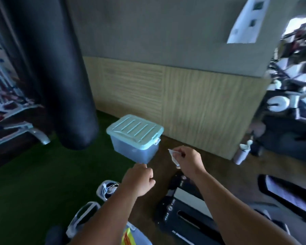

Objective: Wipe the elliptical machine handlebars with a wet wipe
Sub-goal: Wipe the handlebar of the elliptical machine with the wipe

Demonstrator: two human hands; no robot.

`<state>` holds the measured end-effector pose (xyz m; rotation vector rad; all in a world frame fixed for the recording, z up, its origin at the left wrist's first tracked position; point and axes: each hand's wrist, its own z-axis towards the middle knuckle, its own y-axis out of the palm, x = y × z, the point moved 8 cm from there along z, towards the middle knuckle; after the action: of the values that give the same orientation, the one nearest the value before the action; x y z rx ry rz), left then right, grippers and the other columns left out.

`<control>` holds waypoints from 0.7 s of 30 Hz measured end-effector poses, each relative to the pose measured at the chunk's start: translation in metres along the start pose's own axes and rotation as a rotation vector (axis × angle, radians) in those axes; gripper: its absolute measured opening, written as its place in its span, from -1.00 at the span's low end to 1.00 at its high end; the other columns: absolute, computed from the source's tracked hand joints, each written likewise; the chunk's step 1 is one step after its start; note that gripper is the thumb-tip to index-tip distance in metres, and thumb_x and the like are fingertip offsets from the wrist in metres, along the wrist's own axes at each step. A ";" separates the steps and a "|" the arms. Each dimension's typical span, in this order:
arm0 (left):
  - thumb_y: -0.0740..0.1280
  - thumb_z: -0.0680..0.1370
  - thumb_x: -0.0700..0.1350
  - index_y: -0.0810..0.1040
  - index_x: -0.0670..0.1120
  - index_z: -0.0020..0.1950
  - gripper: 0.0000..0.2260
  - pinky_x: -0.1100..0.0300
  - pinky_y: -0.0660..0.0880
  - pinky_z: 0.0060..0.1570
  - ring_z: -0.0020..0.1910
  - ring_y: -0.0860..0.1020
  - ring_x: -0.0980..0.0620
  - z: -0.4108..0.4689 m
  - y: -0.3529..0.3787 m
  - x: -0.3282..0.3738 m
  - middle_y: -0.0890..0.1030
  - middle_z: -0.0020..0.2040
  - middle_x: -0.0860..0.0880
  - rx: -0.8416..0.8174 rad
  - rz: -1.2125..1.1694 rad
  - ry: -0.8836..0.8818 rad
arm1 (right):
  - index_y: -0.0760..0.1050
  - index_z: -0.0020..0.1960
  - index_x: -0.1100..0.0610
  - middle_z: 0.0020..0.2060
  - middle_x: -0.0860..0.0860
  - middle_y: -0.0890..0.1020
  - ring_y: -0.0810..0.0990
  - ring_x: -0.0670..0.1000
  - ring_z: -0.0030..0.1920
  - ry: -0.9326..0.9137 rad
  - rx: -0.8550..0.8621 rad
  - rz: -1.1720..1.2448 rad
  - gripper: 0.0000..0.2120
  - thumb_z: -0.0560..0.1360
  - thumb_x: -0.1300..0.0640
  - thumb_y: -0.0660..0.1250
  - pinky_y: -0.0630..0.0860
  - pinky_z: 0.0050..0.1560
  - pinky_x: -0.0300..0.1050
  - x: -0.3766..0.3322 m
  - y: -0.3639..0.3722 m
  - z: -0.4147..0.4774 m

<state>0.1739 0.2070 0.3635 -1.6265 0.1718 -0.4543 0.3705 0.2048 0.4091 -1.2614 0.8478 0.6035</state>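
My right hand (187, 160) pinches a small, thin, pale wet wipe (173, 157) between thumb and fingers, held out in front of me. My left hand (140, 179) is curled into a loose fist just left of it, holding nothing that I can see. Both hands hover in front of a clear plastic storage box with a light blue lid (135, 137) that sits on the floor by the wall. Black parts of a machine base (182, 209) lie on the floor under my right forearm. No handlebars are clearly in view; the frame is blurred.
A black punching bag (60, 76) hangs at the left, close to the box. A wood-panelled wall (193, 103) runs behind. A white bottle (242, 153) stands at the wall's corner. Blurred exercise machines (290, 85) fill the right side. My white shoes (106, 190) stand on green turf.
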 end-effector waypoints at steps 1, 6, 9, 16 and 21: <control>0.32 0.58 0.12 0.61 0.01 0.21 -0.71 0.07 0.47 0.20 0.31 0.46 -0.06 0.002 -0.004 0.020 0.54 0.20 -0.01 -0.006 -0.009 0.047 | 0.68 0.04 -0.05 -0.13 -0.06 0.70 0.69 -0.06 -0.21 0.009 0.049 -0.001 -0.87 0.55 0.05 0.37 0.67 -0.13 -0.10 0.001 -0.024 -0.012; 0.31 0.57 0.13 0.59 0.04 0.18 -0.74 0.02 0.45 0.22 0.36 0.41 -0.06 0.005 -0.022 0.146 0.51 0.15 0.04 -0.027 -0.046 0.287 | 0.67 -0.06 -0.02 -0.24 -0.06 0.70 0.70 -0.03 -0.34 0.083 0.282 0.009 -0.88 0.55 0.05 0.35 0.69 -0.17 -0.03 0.019 -0.153 -0.077; 0.31 0.57 0.11 0.60 0.03 0.17 -0.75 0.06 0.43 0.18 0.34 0.41 -0.05 -0.002 -0.039 0.238 0.51 0.10 0.06 0.006 -0.039 0.452 | 0.65 -0.12 -0.02 -0.32 -0.07 0.67 0.65 -0.10 -0.39 0.119 0.421 -0.023 -0.87 0.56 0.02 0.36 0.66 -0.20 -0.08 0.032 -0.235 -0.125; 0.32 0.57 0.16 0.61 0.06 0.16 -0.74 0.03 0.47 0.19 0.28 0.43 -0.01 -0.046 -0.062 0.457 0.53 0.18 0.04 0.002 -0.067 0.756 | 0.67 -0.15 -0.10 -0.32 -0.11 0.68 0.65 -0.04 -0.24 0.185 0.744 -0.060 -0.90 0.43 0.01 0.37 0.66 -0.13 0.00 0.065 -0.422 -0.258; 0.35 0.53 0.23 0.63 0.12 0.13 -0.72 0.01 0.45 0.28 0.28 0.45 -0.03 -0.102 -0.081 0.603 0.56 0.14 0.04 0.075 -0.072 0.917 | 0.66 -0.11 -0.16 -0.28 -0.06 0.70 0.69 0.06 -0.20 0.227 0.888 -0.087 -0.81 0.35 -0.13 0.32 0.69 -0.19 0.15 0.105 -0.552 -0.365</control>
<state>0.6691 -0.1036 0.5613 -1.2484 0.7677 -1.2261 0.7904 -0.2790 0.6061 -0.5454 1.0748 -0.0231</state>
